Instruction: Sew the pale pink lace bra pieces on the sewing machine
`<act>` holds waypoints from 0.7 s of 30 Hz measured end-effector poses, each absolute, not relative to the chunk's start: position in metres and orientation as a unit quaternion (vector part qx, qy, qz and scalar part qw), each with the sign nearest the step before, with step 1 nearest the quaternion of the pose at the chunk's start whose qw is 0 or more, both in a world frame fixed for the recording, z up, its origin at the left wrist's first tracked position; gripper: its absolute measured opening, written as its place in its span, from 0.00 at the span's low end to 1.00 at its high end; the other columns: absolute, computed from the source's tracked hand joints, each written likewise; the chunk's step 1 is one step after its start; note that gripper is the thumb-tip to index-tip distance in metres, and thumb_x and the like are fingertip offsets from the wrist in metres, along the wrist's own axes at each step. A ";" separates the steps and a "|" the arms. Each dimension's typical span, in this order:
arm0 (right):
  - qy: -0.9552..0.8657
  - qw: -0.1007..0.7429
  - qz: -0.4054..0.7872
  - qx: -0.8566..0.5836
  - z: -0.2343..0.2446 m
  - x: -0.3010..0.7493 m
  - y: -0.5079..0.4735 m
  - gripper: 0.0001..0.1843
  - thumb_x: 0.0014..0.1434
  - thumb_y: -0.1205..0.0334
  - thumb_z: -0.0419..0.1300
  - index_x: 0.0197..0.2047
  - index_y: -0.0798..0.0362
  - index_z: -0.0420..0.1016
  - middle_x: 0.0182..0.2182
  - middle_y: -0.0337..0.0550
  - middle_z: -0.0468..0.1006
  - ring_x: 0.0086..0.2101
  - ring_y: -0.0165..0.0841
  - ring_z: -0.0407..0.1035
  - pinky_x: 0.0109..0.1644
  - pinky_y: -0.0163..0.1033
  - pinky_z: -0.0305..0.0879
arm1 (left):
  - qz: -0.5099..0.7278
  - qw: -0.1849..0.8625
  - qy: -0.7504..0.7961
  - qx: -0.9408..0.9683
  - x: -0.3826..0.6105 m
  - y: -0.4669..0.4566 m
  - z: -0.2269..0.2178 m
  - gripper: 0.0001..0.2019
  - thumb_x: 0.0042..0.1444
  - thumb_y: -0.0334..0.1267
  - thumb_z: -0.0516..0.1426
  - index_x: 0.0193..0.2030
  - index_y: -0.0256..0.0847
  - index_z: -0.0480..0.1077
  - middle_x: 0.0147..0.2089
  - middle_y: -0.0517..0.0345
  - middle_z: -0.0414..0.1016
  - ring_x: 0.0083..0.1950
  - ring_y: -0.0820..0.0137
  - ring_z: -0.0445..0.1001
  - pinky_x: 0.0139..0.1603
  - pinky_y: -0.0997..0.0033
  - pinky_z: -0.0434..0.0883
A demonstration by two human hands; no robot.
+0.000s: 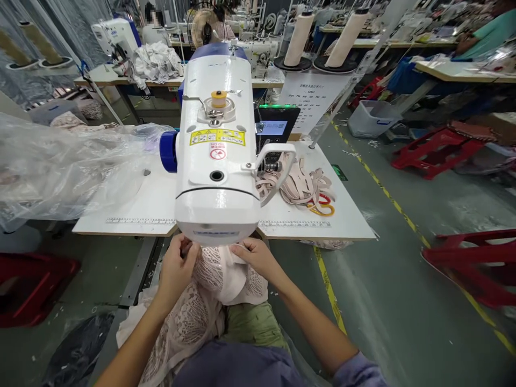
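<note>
A pale pink lace bra (212, 269) hangs just below the head of a white sewing machine (220, 177). My left hand (177, 271) is closed on its left side, thumb and fingers pinched together close under the machine. On the other side my right hand (258, 260) pinches the bra's smooth band edge between thumb and fingers. More lace pieces (187, 322) of the same colour drape over my lap and to the left. The machine head hides the needle and the upper part of the fabric.
Beige straps (302, 183) lie in a heap on the right tabletop beside scissors with yellow and red handles (322, 208). Clear plastic sheeting (76, 166) covers the left side. Thread cones (300, 40) stand behind, and red stools (475, 263) are on the floor to the right.
</note>
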State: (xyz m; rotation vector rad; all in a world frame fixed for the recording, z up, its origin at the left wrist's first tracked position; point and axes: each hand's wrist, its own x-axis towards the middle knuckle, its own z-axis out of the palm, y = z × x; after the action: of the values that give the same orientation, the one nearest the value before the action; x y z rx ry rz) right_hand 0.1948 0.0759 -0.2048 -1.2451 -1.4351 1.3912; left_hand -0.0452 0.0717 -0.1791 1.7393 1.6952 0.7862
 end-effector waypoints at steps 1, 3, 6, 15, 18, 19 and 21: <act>-0.557 0.389 0.546 -0.491 -0.208 0.196 0.074 0.31 0.59 0.41 0.60 0.20 0.50 0.49 0.18 0.31 0.48 0.20 0.26 0.47 0.25 0.35 0.45 | 0.318 0.282 0.633 0.647 -0.047 0.064 -0.189 0.20 0.65 0.50 0.52 0.58 0.41 0.64 0.55 0.44 0.73 0.55 0.56 0.73 0.42 0.66 0.72; -0.551 0.396 0.544 -0.494 -0.215 0.199 0.069 0.30 0.60 0.41 0.60 0.20 0.50 0.51 0.18 0.32 0.50 0.20 0.27 0.48 0.26 0.35 0.45 | 0.359 0.276 0.613 0.647 -0.049 0.045 -0.212 0.23 0.66 0.49 0.52 0.63 0.42 0.60 0.62 0.42 0.67 0.63 0.55 0.67 0.55 0.58 0.70; -0.544 0.402 0.544 -0.497 -0.224 0.203 0.063 0.28 0.61 0.42 0.59 0.20 0.51 0.54 0.19 0.32 0.52 0.21 0.27 0.49 0.26 0.35 0.45 | 0.382 0.312 0.555 0.669 -0.046 0.010 -0.247 0.30 0.65 0.50 0.53 0.70 0.43 0.52 0.70 0.40 0.56 0.71 0.52 0.57 0.67 0.48 0.60; -0.536 0.409 0.532 -0.512 -0.239 0.212 0.047 0.28 0.62 0.39 0.57 0.23 0.52 0.58 0.20 0.33 0.54 0.22 0.27 0.51 0.26 0.34 0.47 | 0.312 0.282 0.577 0.700 -0.014 -0.033 -0.321 0.43 0.58 0.47 0.61 0.73 0.40 0.41 0.70 0.33 0.52 0.71 0.44 0.54 0.66 0.39 0.60; -0.547 0.405 0.524 -0.512 -0.237 0.212 0.043 0.26 0.63 0.38 0.55 0.26 0.52 0.64 0.21 0.34 0.58 0.22 0.28 0.53 0.27 0.34 0.50 | 0.317 0.234 0.577 0.716 -0.010 -0.025 -0.338 0.37 0.57 0.38 0.59 0.71 0.39 0.49 0.66 0.34 0.58 0.69 0.45 0.58 0.63 0.39 0.63; -0.553 0.401 0.521 -0.512 -0.236 0.212 0.042 0.25 0.63 0.38 0.55 0.28 0.52 0.66 0.21 0.34 0.60 0.22 0.28 0.54 0.27 0.34 0.51 | 0.319 0.225 0.572 0.721 -0.010 -0.022 -0.340 0.35 0.57 0.34 0.58 0.70 0.38 0.51 0.65 0.35 0.60 0.68 0.46 0.59 0.63 0.41 0.64; -0.564 0.390 0.512 -0.518 -0.231 0.213 0.039 0.25 0.64 0.38 0.54 0.30 0.52 0.69 0.23 0.36 0.63 0.23 0.29 0.56 0.27 0.34 0.53 | 0.324 0.219 0.564 0.727 -0.014 -0.014 -0.341 0.34 0.55 0.27 0.53 0.69 0.39 0.53 0.64 0.37 0.62 0.67 0.51 0.61 0.63 0.45 0.65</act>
State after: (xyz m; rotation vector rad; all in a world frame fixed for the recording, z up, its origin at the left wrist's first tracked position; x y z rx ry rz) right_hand 0.2131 0.0392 -0.2314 -1.3161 -1.4337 1.3013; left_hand -0.0140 -0.0140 -0.3410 2.0116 1.5618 0.8980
